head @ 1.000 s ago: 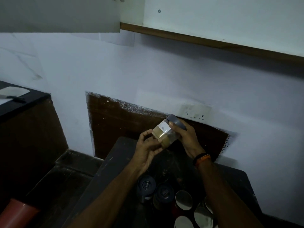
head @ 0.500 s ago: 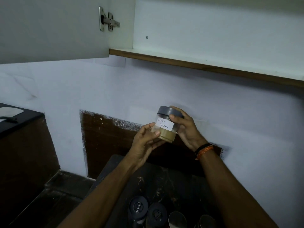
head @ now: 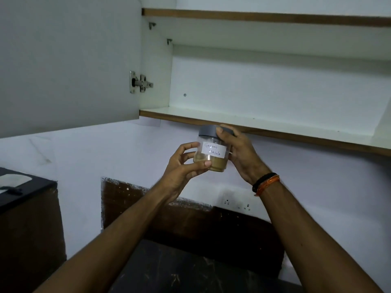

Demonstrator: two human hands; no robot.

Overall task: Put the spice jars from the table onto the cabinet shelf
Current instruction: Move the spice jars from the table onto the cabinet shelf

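Note:
A clear spice jar (head: 213,153) with a grey lid, a white handwritten label and brown powder is held upright in front of me, just below the front edge of the lower cabinet shelf (head: 243,120). My left hand (head: 184,168) grips its lower left side with thumb and fingers. My right hand (head: 239,153) wraps the right side, fingers over the lid. The shelf surface is white and bare where I can see it. The other jars on the table are out of view.
The open cabinet door (head: 63,60) hangs at the left with a metal hinge (head: 139,82). A second shelf (head: 264,17) runs higher up. The dark table (head: 190,269) lies below my arms, a black counter (head: 23,187) at the left, a wall socket (head: 237,205) behind.
Both hands have lifted the jar from table height up to just under the lower shelf and turned it upright. My view tilted up, so the jars on the table dropped out of sight.

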